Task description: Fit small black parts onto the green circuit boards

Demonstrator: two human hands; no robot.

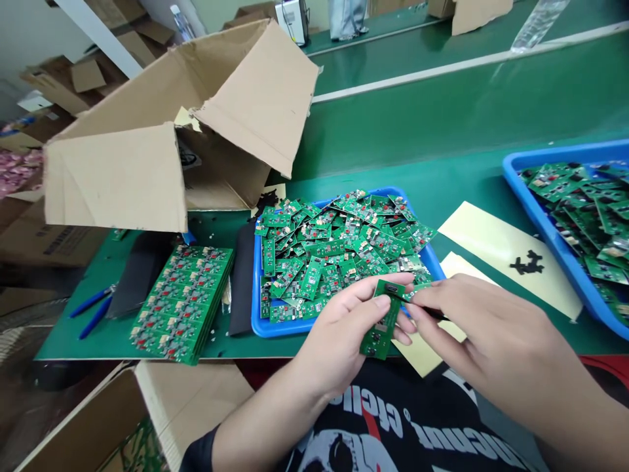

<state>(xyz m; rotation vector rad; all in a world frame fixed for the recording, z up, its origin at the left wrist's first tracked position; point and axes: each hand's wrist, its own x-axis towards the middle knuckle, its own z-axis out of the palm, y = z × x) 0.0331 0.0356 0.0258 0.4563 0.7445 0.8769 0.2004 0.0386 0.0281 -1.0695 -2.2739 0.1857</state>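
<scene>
My left hand [337, 328] is closed on a green circuit board [377, 333], thumb on its face and fingers behind it. The board is tilted in front of my chest, with a dark slot-like part near its upper end. At that end, my right hand [484, 328] pinches something thin, partly green and partly dark; my fingers hide most of it. Just beyond both hands sits a blue tray [295, 330] heaped with loose circuit boards [327, 249].
Left of the tray stand stacked circuit board panels [184, 298], blue-handled pliers [93, 311] and an open cardboard box [118, 177]. On the right are pale yellow sheets [479, 226] with black pieces [527, 263], and another blue tray [533, 213] of boards. Another carton [196, 390] stands below the table edge.
</scene>
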